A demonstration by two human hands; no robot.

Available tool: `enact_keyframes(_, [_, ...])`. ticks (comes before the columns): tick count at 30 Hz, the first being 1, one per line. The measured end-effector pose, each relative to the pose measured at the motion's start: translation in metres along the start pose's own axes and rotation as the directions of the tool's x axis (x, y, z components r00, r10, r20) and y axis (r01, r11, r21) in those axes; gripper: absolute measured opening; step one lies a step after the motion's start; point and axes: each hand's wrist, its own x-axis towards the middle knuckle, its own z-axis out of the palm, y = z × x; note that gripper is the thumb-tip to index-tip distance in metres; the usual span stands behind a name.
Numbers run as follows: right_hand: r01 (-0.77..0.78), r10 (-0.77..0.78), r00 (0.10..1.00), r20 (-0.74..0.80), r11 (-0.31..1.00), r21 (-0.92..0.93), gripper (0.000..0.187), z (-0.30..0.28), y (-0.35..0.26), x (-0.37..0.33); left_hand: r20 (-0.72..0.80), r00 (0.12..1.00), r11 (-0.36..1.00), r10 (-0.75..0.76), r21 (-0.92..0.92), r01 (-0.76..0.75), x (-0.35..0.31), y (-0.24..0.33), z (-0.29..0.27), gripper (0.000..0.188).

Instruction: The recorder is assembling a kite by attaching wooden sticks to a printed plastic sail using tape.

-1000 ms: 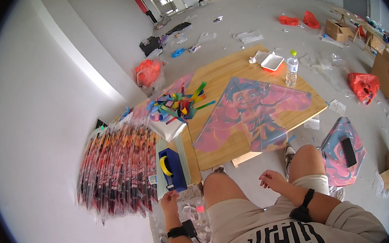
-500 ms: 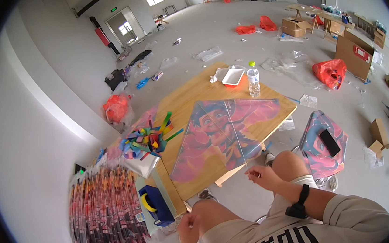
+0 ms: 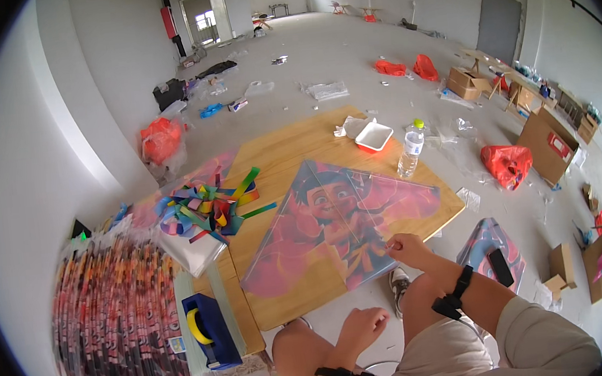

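Observation:
A pink, orange and blue kite [image 3: 332, 207] with a printed cartoon figure lies flat on the wooden table [image 3: 268, 147]. Thin rods cross its sheet. At the kite's near right edge, my right hand [image 3: 410, 251] pinches the end of a thin pale rod, which is hard to see at the fingertips. My left hand [image 3: 364, 327] hovers above my lap, short of the table's front edge. Its fingers are curled in a loose fist, with nothing visible in them. Both wrists wear black straps.
Colourful ribbons [image 3: 209, 208] lie on the table's left, near a blue tape dispenser [image 3: 217, 334] and a stack of packed kites [image 3: 117, 314]. A bottle [image 3: 410, 150] and a white-and-red food tray [image 3: 374, 137] stand at the back. A phone [image 3: 499, 268] rests on a patterned stool [image 3: 484, 243] at right.
My left hand has moved right and forward, over my lap. My right hand has moved forward to the kite's edge. The head view has shifted, and the kite remains on the table.

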Motion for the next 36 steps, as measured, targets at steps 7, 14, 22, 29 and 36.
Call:
enact_keyframes(7, [0.178,-0.215,0.958,-0.187,0.964,-0.198,0.039,0.028,-0.01,0.067,0.064,0.993,0.988,-0.097,-0.115,0.103,0.019,0.005,-0.017,0.013])
enact_keyframes(14, [0.214,-0.243,0.966,-0.083,0.941,-0.262,0.043,0.023,-0.012,0.044,0.023,0.974,0.961,-0.227,-0.155,0.227,0.019,-0.002,-0.04,0.012])
enact_keyframes(22, [0.177,-0.189,0.981,-0.036,0.961,-0.213,0.039,0.015,0.005,0.03,0.059,0.972,0.949,-0.228,-0.208,0.235,0.022,-0.007,-0.034,0.011])
enact_keyframes(29, [0.211,-0.232,0.972,-0.027,0.921,-0.326,0.031,0.02,-0.008,0.055,0.103,0.968,0.95,-0.228,-0.194,0.245,0.027,-0.006,-0.029,0.011])
enact_keyframes(36, [0.127,-0.144,0.989,-0.045,0.955,-0.268,0.03,0.026,-0.006,0.052,0.123,0.965,0.946,-0.233,-0.201,0.254,0.035,0.002,-0.031,0.006])
